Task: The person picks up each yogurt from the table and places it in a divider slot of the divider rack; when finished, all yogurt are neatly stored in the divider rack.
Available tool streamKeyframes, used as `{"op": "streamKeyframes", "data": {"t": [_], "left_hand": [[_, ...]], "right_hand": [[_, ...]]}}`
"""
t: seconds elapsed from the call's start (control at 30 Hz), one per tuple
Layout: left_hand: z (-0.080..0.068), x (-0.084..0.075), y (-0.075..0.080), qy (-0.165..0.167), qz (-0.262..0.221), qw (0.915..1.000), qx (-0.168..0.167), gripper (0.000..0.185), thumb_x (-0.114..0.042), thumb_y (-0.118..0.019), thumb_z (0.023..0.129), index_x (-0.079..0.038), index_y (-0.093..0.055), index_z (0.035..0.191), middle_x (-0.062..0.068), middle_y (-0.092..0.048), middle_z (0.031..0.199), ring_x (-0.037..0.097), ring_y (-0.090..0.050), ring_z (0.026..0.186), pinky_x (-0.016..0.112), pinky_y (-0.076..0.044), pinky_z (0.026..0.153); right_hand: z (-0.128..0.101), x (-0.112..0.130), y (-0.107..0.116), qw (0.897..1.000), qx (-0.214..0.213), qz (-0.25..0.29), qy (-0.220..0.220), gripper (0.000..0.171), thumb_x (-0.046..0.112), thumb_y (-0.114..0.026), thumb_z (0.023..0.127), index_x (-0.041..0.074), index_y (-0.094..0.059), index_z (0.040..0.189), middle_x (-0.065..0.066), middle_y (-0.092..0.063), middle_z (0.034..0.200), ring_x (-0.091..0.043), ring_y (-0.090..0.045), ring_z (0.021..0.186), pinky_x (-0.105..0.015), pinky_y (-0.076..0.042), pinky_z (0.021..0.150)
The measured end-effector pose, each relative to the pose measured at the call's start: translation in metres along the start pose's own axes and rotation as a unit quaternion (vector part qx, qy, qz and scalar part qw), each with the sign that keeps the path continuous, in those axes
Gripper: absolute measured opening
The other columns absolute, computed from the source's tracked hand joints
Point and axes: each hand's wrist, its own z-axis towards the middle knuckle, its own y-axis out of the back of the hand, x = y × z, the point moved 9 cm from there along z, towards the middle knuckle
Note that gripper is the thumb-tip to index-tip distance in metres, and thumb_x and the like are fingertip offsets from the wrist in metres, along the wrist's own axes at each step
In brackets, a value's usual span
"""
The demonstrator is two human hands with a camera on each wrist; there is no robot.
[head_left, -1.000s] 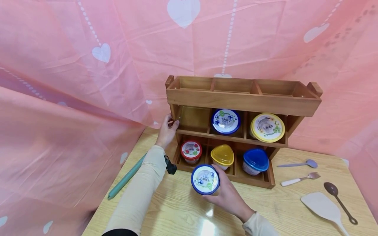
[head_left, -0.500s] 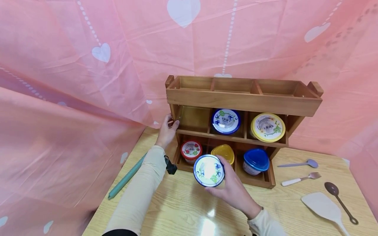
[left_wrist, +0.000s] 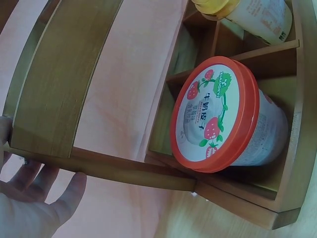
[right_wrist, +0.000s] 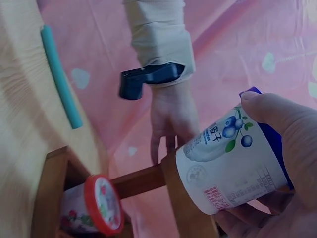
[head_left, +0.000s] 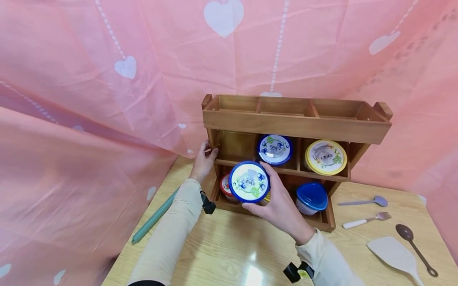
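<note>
My right hand (head_left: pixel 282 206) grips a yogurt cup with a blue lid and blueberry print (head_left: pixel 249 182), held in the air before the wooden rack (head_left: pixel 297 123). In the right wrist view the cup's white side (right_wrist: pixel 233 163) shows between thumb and fingers. My left hand (head_left: pixel 204 162) holds the rack's left side post, beside the middle tier's bare left compartment (head_left: pixel 236 146). Another blue-lidded cup (head_left: pixel 275 149) and a yellow-lidded cup (head_left: pixel 326 157) sit on that tier. Below stands a red-lidded strawberry cup (left_wrist: pixel 213 116), partly covered by the held cup in the head view.
A blue tub (head_left: pixel 312 198) fills the lower right compartment; a yellow-lidded one beside it is mostly hidden. Right of the rack lie a purple spoon (head_left: pixel 380 201), a fork (head_left: pixel 368 220), a brown spoon (head_left: pixel 405 232) and a white spatula (head_left: pixel 392 253). A green stick (head_left: pixel 154 218) lies left.
My right hand has lifted the blue-lidded yogurt cup up and toward the rack, and the cup now covers part of the lower tier. My left hand stays on the side post.
</note>
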Motion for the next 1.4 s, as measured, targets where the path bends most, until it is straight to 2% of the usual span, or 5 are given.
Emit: {"op": "streamKeyframes", "data": {"t": [0.4, 0.7, 0.93, 1.13, 1.4], "left_hand": [[-0.003, -0.002, 0.0, 0.012, 0.006, 0.9999, -0.003, 0.052, -0.026, -0.05, 0.104, -0.023, -0.032, 0.152, 0.01, -0.04, 0.152, 0.03, -0.045, 0.137, 0.044, -0.043, 0.11], [-0.003, -0.003, 0.0, 0.003, 0.01, 0.9999, -0.01, 0.053, -0.024, -0.051, 0.104, -0.019, -0.031, 0.153, 0.01, -0.041, 0.151, 0.03, -0.044, 0.136, 0.044, -0.041, 0.112], [-0.002, -0.007, 0.001, -0.026, -0.003, 0.9996, -0.013, 0.049, -0.017, -0.05, 0.103, -0.013, -0.035, 0.15, 0.012, -0.045, 0.146, 0.03, -0.047, 0.133, 0.042, -0.041, 0.112], [0.0, -0.006, 0.001, -0.025, -0.002, 0.9996, -0.012, 0.049, -0.017, -0.051, 0.103, -0.013, -0.036, 0.15, 0.012, -0.044, 0.147, 0.03, -0.047, 0.134, 0.042, -0.041, 0.112], [-0.001, -0.007, 0.001, -0.031, -0.002, 0.9994, -0.014, 0.049, -0.015, -0.051, 0.103, -0.011, -0.037, 0.149, 0.014, -0.044, 0.148, 0.032, -0.048, 0.133, 0.044, -0.043, 0.11]], "right_hand": [[0.064, 0.017, -0.011, 1.0, -0.021, 0.021, 0.0, 0.107, 0.032, -0.087, 0.075, 0.019, -0.016, 0.155, -0.009, -0.034, 0.153, -0.029, -0.041, 0.137, -0.054, -0.035, 0.114], [0.105, 0.011, -0.017, 0.999, -0.028, -0.003, 0.022, 0.107, 0.031, -0.085, 0.077, 0.014, -0.013, 0.155, -0.013, -0.032, 0.153, -0.03, -0.037, 0.139, -0.049, -0.028, 0.119], [0.118, 0.012, -0.021, 0.999, -0.039, 0.006, 0.028, 0.108, 0.028, -0.085, 0.078, 0.013, -0.01, 0.155, -0.015, -0.028, 0.154, -0.029, -0.033, 0.142, -0.047, -0.025, 0.121], [0.128, 0.007, -0.03, 0.998, -0.05, 0.016, 0.024, 0.108, 0.022, -0.084, 0.078, 0.013, -0.008, 0.154, -0.015, -0.024, 0.154, -0.029, -0.031, 0.143, -0.044, -0.023, 0.122], [0.132, -0.009, -0.041, 0.998, -0.059, -0.013, 0.0, 0.108, 0.022, -0.083, 0.079, 0.01, -0.006, 0.154, -0.019, -0.024, 0.153, -0.033, -0.033, 0.142, -0.046, -0.027, 0.12]]}}
